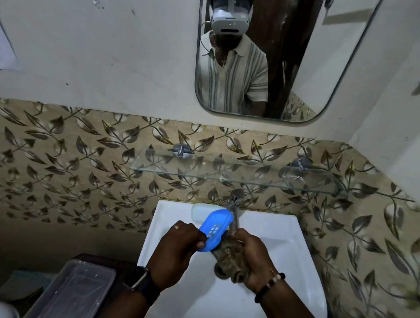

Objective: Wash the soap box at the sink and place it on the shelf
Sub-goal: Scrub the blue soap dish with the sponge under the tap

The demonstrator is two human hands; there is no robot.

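Observation:
My left hand (pixel 177 249) grips the near end of a blue perforated soap box (pixel 215 227), tilted over the white sink (pixel 280 235). My right hand (pixel 253 255) is closed around a wet brownish scrubbing cloth (pixel 229 259) pressed against the box's lower right edge, directly under the chrome tap (pixel 234 207). A whitish translucent lid or soap piece (pixel 201 211) rests on the sink's back rim behind the box. Above the sink, a glass shelf (pixel 239 170) is mounted on the leaf-patterned tiles.
A mirror (pixel 302 67) hangs above the shelf and reflects a person in a striped shirt. A clear plastic container (pixel 76 287) stands on a dark surface left of the sink. A side wall closes in at the right.

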